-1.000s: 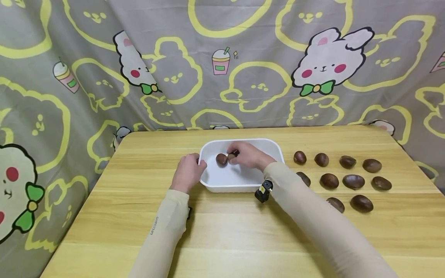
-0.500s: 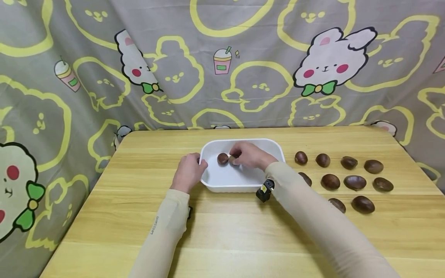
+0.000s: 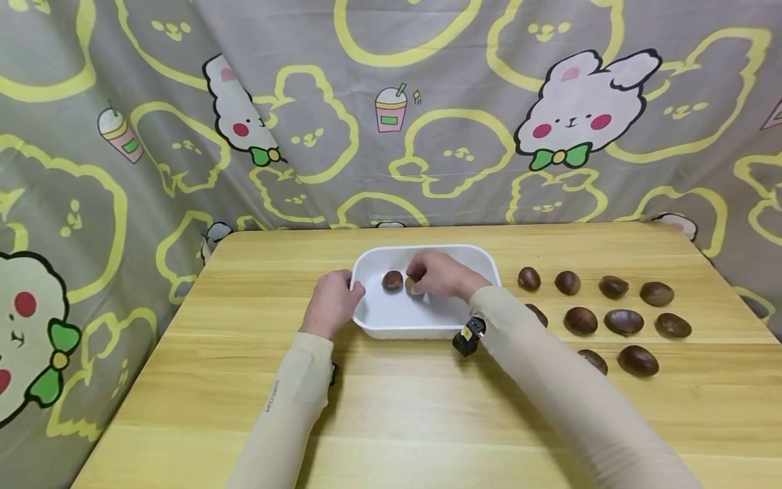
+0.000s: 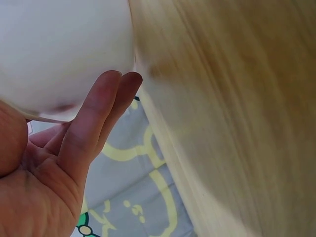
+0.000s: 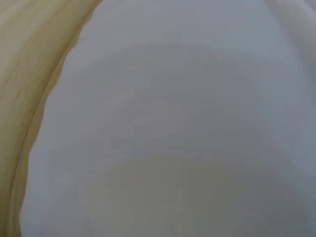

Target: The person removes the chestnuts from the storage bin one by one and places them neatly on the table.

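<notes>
A white rectangular tray (image 3: 400, 333) stands on the wooden table. My left hand (image 3: 330, 302) holds its left end, thumb at the rim and fingers against the outer wall. The left wrist view shows these fingers along the tray's white wall (image 4: 69, 44). Inside the tray lies a brown chestnut (image 3: 392, 281). Just right of it, my right hand (image 3: 441, 273) pinches another chestnut (image 3: 411, 286), mostly hidden by the fingers. Only the tray's pale wall (image 5: 163, 113) and some tabletop fill the right wrist view; no hand appears there.
Right of the tray, several chestnuts (image 3: 624, 320) lie in rough rows on the table (image 3: 391, 407). My right sleeve (image 3: 550, 367) partly covers a few of them. Behind the table's back edge hangs a grey curtain (image 3: 452, 68) with cartoon prints.
My right hand and the chestnut in its fingers have shifted slightly right within the tray. The left hand keeps its place at the tray's end.
</notes>
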`<action>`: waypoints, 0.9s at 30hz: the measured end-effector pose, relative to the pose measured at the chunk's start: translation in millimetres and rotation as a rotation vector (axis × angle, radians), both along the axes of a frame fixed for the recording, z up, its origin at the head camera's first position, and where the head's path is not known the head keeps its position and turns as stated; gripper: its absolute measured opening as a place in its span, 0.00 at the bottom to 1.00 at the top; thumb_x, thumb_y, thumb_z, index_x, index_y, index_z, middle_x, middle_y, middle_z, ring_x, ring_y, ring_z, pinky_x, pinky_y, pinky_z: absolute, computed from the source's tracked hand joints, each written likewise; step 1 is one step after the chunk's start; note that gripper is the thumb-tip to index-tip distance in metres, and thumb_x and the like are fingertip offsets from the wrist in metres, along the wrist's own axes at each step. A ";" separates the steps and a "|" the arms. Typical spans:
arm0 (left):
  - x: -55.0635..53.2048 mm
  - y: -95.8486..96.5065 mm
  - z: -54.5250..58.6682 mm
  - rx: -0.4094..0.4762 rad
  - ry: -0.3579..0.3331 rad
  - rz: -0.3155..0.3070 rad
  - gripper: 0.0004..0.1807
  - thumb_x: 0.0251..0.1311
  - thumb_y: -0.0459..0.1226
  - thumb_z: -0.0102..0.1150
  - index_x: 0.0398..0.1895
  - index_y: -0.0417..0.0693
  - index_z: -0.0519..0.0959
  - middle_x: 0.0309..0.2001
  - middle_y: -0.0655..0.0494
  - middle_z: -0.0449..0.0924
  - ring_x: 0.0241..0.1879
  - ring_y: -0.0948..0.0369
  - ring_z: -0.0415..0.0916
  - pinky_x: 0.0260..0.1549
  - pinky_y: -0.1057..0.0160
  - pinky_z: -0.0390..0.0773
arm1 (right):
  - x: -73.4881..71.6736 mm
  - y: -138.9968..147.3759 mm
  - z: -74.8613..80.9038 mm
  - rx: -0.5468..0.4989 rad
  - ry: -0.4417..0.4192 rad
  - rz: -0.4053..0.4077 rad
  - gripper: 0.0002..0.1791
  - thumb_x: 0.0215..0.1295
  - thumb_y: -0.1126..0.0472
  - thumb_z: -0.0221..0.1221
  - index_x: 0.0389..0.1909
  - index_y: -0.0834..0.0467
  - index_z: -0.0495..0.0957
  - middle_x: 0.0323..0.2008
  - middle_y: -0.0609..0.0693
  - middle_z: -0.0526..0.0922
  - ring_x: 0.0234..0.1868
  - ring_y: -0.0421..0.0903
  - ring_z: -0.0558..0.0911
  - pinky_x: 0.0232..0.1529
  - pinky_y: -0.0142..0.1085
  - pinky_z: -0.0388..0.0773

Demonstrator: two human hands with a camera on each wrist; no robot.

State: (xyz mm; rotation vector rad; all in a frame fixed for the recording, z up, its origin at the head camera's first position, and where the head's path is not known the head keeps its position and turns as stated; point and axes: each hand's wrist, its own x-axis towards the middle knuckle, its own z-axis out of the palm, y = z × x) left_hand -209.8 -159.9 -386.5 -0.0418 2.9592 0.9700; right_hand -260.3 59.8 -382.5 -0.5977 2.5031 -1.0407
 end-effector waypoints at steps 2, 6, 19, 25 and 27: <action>-0.5 1.9 0.4 0.000 -0.005 0.002 0.14 0.66 0.36 0.52 0.42 0.34 0.82 0.36 0.45 0.82 0.34 0.56 0.78 0.30 0.62 0.81 | 0.5 3.8 0.4 -0.001 -0.001 -0.005 0.16 0.54 0.69 0.67 0.45 0.64 0.81 0.39 0.53 0.81 0.42 0.49 0.77 0.50 0.42 0.73; -1.1 4.1 0.9 0.002 -0.013 -0.010 0.14 0.66 0.36 0.51 0.42 0.33 0.82 0.36 0.44 0.82 0.33 0.56 0.79 0.29 0.62 0.81 | 2.9 13.0 1.4 -0.004 0.012 -0.036 0.16 0.55 0.67 0.67 0.46 0.63 0.81 0.40 0.52 0.81 0.44 0.48 0.77 0.51 0.42 0.73; -1.8 -0.2 1.9 -0.030 -0.023 -0.029 0.14 0.66 0.36 0.52 0.40 0.33 0.82 0.35 0.45 0.82 0.32 0.55 0.78 0.29 0.61 0.80 | 19.5 40.4 17.6 -0.061 0.086 -0.064 0.19 0.58 0.62 0.67 0.51 0.62 0.80 0.41 0.51 0.81 0.45 0.48 0.78 0.50 0.42 0.73; -0.9 -0.7 1.6 -0.021 -0.032 -0.018 0.14 0.66 0.36 0.52 0.42 0.33 0.81 0.36 0.44 0.82 0.33 0.55 0.78 0.30 0.61 0.81 | 29.2 53.3 24.2 -0.117 0.073 -0.062 0.19 0.60 0.62 0.67 0.52 0.61 0.79 0.43 0.52 0.80 0.47 0.49 0.77 0.49 0.43 0.73; -0.5 -1.4 1.7 -0.014 -0.033 -0.012 0.14 0.67 0.36 0.52 0.42 0.33 0.81 0.37 0.44 0.82 0.34 0.55 0.79 0.31 0.61 0.81 | 32.8 57.5 26.4 -0.132 0.077 -0.066 0.19 0.60 0.62 0.67 0.52 0.61 0.79 0.44 0.52 0.80 0.47 0.49 0.77 0.50 0.43 0.73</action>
